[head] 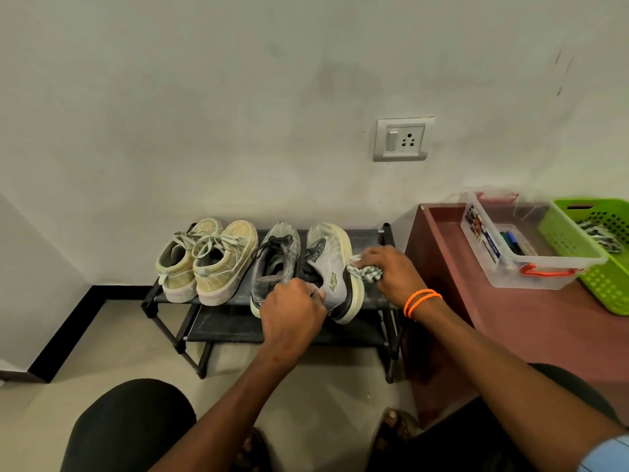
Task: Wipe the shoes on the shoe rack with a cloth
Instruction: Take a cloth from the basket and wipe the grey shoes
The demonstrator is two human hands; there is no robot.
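Your left hand grips the heel collar of the grey shoe, fingers curled round its rim, tilting it on its side on the top shelf of the shoe rack. Just right of that, your right hand clutches the bunched cloth, which is pressed against the shoe's pale sole. Its dark grey partner stands upright just left of your left fingers. Farther left, well apart from both hands, a tan pair sits side by side. Right of your right hand, a reddish bench carries a clear box and a green basket.
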